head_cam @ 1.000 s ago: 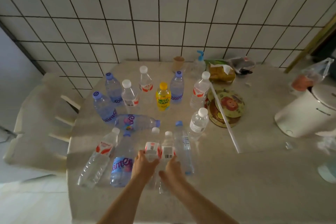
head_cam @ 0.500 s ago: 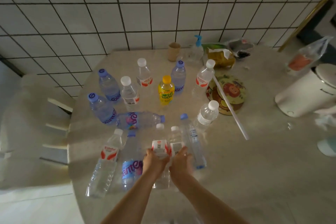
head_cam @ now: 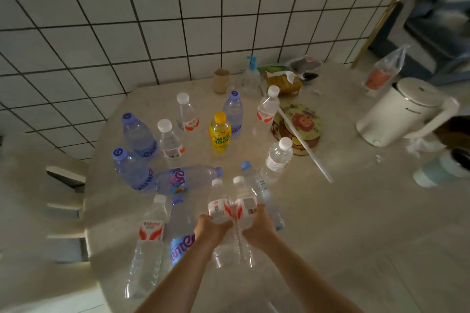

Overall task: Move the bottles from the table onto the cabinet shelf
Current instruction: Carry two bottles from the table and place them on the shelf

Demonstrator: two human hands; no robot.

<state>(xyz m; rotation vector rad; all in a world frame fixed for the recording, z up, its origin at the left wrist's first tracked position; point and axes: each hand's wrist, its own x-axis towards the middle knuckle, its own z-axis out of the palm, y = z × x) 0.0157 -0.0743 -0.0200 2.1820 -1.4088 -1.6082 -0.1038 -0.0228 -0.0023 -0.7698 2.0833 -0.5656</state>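
Left hand (head_cam: 212,227) curled round clear white-capped bottle (head_cam: 218,207), red-white label. Right hand (head_cam: 256,226) curled round matching second bottle (head_cam: 243,204), barcode showing. Both bottles side by side, touching, over near edge of table (head_cam: 330,223). Other bottles on table look clear, contents hard to judge. Yellow bottle (head_cam: 220,133) label reads "1000". Lying blue-capped bottle (head_cam: 187,179), purple lettering, unreadable. White kettle (head_cam: 399,112) at right.

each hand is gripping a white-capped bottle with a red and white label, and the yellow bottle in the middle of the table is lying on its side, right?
Not quite. The head view shows the yellow bottle standing upright, cap up, not lying on its side. The rest holds: the left hand and the right hand each grip a white-capped bottle with a red and white label, the left-hand bottle and the right-hand bottle.
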